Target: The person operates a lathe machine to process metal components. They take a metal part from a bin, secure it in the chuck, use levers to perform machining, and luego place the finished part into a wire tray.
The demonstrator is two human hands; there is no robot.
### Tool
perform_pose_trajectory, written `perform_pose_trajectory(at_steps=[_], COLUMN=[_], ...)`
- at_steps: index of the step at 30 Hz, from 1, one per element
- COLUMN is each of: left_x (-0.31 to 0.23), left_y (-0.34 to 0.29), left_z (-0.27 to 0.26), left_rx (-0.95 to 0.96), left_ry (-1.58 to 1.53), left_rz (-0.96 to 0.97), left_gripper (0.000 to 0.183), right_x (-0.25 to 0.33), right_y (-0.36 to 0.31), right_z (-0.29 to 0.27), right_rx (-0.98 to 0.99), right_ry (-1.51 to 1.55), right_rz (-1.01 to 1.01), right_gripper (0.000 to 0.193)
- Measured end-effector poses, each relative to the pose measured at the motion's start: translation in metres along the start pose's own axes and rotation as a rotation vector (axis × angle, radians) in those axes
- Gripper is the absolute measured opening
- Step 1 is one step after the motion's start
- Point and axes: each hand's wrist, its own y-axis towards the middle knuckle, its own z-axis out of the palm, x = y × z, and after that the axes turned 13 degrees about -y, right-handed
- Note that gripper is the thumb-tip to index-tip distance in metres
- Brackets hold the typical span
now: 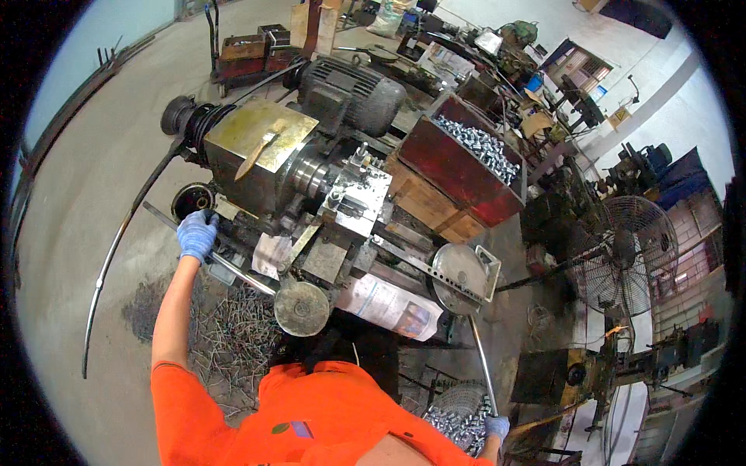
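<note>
We look down on a worker in an orange shirt [334, 412] leaning over a lathe-like machine [361, 200], both hands in pale blue gloves. The left hand [197, 234] rests at the machine's near left end, just beside a dark round cup [193, 201] and above a slanting metal bar [247, 276]; its fingers are bent, but we cannot tell what, if anything, they pinch. Low at right, the right hand [496, 426] has its fingers wrapped around the lower end of a long steel lever [483, 363], which runs up toward a large round disc [458, 273] at the machine's right side.

Atop the machine we find a wooden-handled brush [250, 160] lying across a brassy plate [233, 130], a ribbed motor [356, 95] behind it. Beyond, a red bin [454, 171] of small metal pieces [478, 147] sits on a wooden crate [430, 200]. Metal scraps [233, 334] litter the floor at left; more pieces fill a basket [460, 400] near the right hand.
</note>
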Motion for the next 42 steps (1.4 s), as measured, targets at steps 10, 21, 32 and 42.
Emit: perform_pose_trajectory(at_steps=[10,21,32,42], left_x=[0.01,-0.149,-0.318,-0.319], left_y=[-0.006,-0.103,-0.212,-0.222], left_z=[0.016,-0.067,-0.153,-0.159], left_rx=[-0.079,0.054,0.816,0.611], left_ry=[-0.004,-0.372,-1.378,-1.452], left_rz=[0.071,1.25,1.633,1.685], left_gripper=[0.029,0.031,0.019,0.027], right_x=[-0.009,-0.006,-0.03,-0.017], right_y=[0.005,-0.008,0.004,0.014], right_z=[0.002,-0.01,0.015,0.007], right_rx=[-0.099,-0.117,0.008,0.036], right_ry=[0.016,0.021,-0.029,-0.118], right_rz=[-0.009,-0.083,-0.044,-0.051], right_gripper=[0.038,0.037,0.046,0.047])
